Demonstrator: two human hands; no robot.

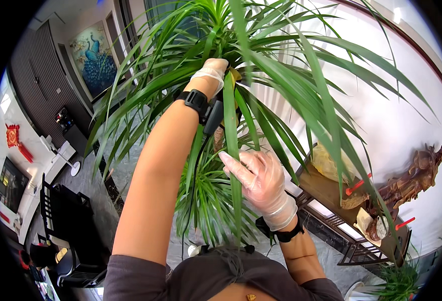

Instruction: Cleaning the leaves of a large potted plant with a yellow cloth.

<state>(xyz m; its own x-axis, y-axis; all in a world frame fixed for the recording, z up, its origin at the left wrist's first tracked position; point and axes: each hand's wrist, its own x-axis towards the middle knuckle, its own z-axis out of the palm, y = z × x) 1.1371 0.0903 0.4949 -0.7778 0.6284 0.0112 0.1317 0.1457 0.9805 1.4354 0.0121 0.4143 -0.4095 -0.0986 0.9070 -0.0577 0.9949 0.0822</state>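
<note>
A tall potted-type plant with long strap leaves point(217, 34) fills the upper middle. My left hand point(213, 71), in a clear disposable glove, reaches up to the base of its leaf crown; its fingertips are hidden there. Just right of it a yellow piece point(236, 75), cloth or leaf, shows among the leaves. Lower down, my gloved right hand point(262, 180) has its fingers about a long green leaf point(229, 113) that hangs in front of me, the index finger crossing it. Both wrists wear black straps with devices, and a black cable hangs from the left one.
Lower green foliage point(213, 199) spreads beneath my hands. At right stands a wooden side table point(319, 192) with a carved wooden piece point(413, 180), a yellowish bag point(328, 161) and red sticks. Dark chairs point(78, 225) stand at left; another plant point(398, 280) is at lower right.
</note>
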